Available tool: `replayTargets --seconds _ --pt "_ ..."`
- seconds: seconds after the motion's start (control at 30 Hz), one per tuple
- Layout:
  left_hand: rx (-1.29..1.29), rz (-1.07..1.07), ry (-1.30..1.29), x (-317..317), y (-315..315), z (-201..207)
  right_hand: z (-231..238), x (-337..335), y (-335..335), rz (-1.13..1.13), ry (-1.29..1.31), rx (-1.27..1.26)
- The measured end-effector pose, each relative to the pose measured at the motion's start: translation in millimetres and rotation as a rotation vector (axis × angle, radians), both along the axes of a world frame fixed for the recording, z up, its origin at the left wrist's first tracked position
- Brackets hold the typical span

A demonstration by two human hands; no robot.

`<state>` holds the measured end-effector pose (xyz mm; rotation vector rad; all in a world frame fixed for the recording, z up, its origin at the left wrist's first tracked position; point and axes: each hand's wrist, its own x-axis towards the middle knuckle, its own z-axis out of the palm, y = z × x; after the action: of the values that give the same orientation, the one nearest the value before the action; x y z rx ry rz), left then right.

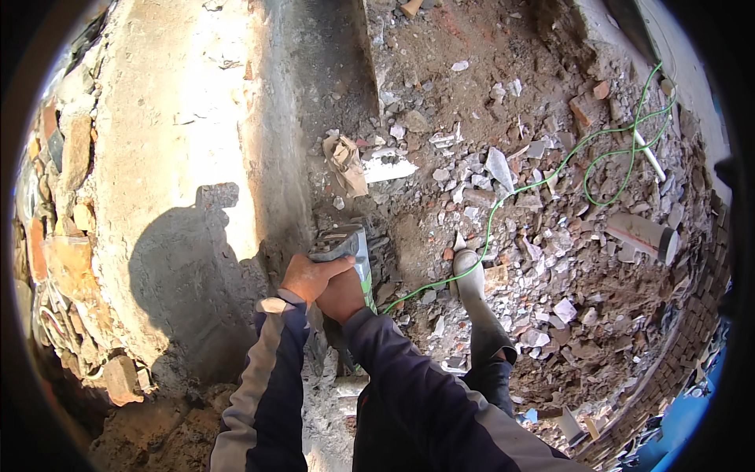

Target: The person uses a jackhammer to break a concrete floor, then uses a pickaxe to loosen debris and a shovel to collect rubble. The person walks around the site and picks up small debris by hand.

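Note:
My left hand (pixel 303 278) and my right hand (pixel 343 294) are closed close together, low beside a concrete ledge. Both grip a boxy grey thing with a pale green side (pixel 362 256), its dark top sticking out beyond the fingers. Its kind does not show, and its lower part is hidden behind my hands and sleeves. A thin green cord (pixel 429 286) comes out next to my right forearm and runs off over the rubble; where it starts is hidden. Just ahead of the grey thing lies a crumpled brown paper piece (pixel 346 163), with a white scrap (pixel 389 167) beside it.
The concrete ledge (pixel 181 102) on the left carries a shadow. Broken bricks and stone chips (pixel 535 236) cover the ground to the right. My boot (pixel 469 275) stands there, close to the cord. Farther right lie a pipe piece (pixel 641 236) and a white stick (pixel 650 157).

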<state>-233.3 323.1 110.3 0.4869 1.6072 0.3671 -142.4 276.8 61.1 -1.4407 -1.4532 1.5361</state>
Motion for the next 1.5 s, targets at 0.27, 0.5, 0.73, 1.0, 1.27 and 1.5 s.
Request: replayTargets --seconds 0.27,0.5,0.73,1.0,1.27,1.5 --pt "-0.156 0.097 0.010 -17.4 40.8 4.4 -17.1 -28.3 32.0 0.089 -0.099 0.091" --pt "-0.206 0.092 0.004 -27.6 53.6 -11.2 -35.1 -31.8 49.3 0.159 -0.149 0.163" --pt "-0.223 0.081 0.032 -27.2 57.7 -7.6 -21.2 -27.6 57.8 0.157 -0.055 -0.019" --pt "-0.093 0.167 0.063 -13.7 23.9 -13.4 -9.6 -8.9 43.2 0.247 -0.066 -0.011" --pt "0.172 0.054 0.234 25.3 -43.0 -3.2 9.2 30.8 -22.4 -0.042 0.255 -0.190" --pt "0.121 0.057 0.112 19.5 -19.7 -11.1 0.5 23.8 -1.8 0.012 0.262 -0.152"
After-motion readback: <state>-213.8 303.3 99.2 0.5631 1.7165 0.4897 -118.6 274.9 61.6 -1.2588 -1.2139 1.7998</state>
